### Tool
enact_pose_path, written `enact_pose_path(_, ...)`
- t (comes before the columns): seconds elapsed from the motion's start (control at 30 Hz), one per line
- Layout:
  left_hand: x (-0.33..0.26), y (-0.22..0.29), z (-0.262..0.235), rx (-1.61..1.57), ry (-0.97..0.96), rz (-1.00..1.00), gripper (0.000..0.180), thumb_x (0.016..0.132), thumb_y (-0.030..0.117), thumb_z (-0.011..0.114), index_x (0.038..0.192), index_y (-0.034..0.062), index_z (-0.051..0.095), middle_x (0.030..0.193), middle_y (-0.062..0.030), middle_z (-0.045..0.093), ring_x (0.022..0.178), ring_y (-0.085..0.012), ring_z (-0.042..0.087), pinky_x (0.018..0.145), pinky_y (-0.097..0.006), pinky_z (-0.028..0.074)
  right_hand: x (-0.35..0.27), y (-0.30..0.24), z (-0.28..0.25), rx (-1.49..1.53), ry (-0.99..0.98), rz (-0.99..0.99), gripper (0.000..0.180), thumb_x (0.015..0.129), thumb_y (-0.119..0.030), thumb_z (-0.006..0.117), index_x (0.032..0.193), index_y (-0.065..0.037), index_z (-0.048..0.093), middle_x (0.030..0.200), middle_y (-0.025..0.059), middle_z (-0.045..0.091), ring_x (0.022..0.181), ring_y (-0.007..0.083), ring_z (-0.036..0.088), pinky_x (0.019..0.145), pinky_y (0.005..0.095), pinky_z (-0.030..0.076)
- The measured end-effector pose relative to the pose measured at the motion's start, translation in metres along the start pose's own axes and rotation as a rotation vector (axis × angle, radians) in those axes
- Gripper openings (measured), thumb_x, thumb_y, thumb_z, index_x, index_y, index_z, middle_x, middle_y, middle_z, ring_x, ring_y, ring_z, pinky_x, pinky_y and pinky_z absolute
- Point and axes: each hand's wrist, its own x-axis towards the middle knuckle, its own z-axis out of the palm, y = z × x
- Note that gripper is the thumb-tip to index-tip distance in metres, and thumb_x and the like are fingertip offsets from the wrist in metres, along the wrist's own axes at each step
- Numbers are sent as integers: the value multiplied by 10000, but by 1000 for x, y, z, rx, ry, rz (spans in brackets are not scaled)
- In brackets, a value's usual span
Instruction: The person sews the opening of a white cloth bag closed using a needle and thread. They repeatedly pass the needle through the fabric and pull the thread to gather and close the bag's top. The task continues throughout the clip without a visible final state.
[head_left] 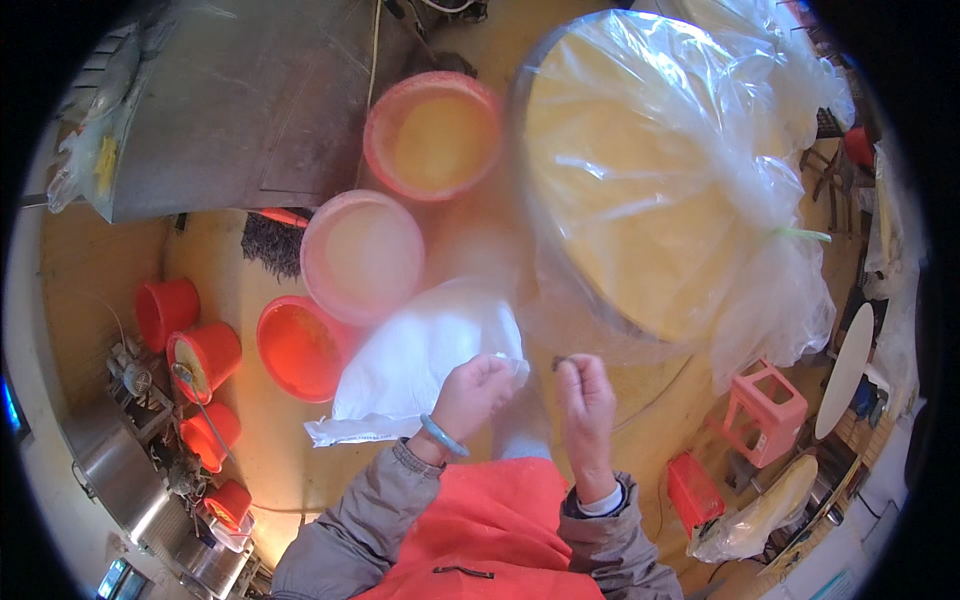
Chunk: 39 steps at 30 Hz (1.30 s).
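My left hand (475, 388) is closed in a pinch, with a scrap of white at its fingertips that I take for a corner of the white sack (420, 350); the sack lies in front of me, slightly to my left, just beside the red tub (284, 350) and the nearer pink tub (313, 262). My right hand (588, 392) is closed too, thumb and finger pinched on a small dark bit (558, 362) (a thread end or a scrap, I cannot tell which); the two hands are near each other but apart. To my right, well clear of the sack, a broad round vessel of something yellow (630, 170) sits under clear plastic (772, 255); neither hand touches it.

I judge the step to be work on the sack's edge, likely at its closure; whether its mouth is open I cannot tell. The next move, as I see it, calls for a firm left pinch on that corner while the right fingers draw or drop their bit aside; a loose grip could let the sack slump.
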Motion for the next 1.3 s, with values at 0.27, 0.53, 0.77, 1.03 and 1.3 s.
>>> enact_pose_path(0.27,7,-9,-6,288,-7,114,200,955,141,550,1031,-6,662,756,3,594,650,-60,516,553,-207,402,-2,10,17,-187,-84,-196,128,898,-159,624,913,-32,630,713,177,630,628,293,637,580,359,486)
enact_pose_path(0.53,21,-14,-3,283,64,129,185,915,118,546,965,-1,678,699,9,571,608,-57,493,532,-216,390,2,22,18,-297,-33,-197,120,890,-158,619,899,-41,643,739,201,640,679,362,645,588,412,493)
enact_pose_path(0.77,18,-14,2,76,46,23,156,911,108,534,955,37,666,707,42,541,593,-28,441,527,-195,363,6,22,20,-291,-22,-193,132,888,-156,615,895,-26,638,758,209,645,695,369,646,603,415,494)
enact_pose_path(1.03,19,-20,1,234,28,164,163,933,123,545,988,12,651,789,26,574,699,-61,511,624,-218,422,11,29,24,-335,-77,-156,169,900,-164,585,906,0,627,793,219,648,721,363,648,633,393,497)
enact_pose_path(1.3,15,-32,-1,288,30,247,157,929,110,560,1000,-8,635,820,-2,592,748,-76,536,682,-238,451,28,30,18,-403,-248,-291,167,892,-193,607,880,-33,562,782,236,634,740,425,622,643,486,486)
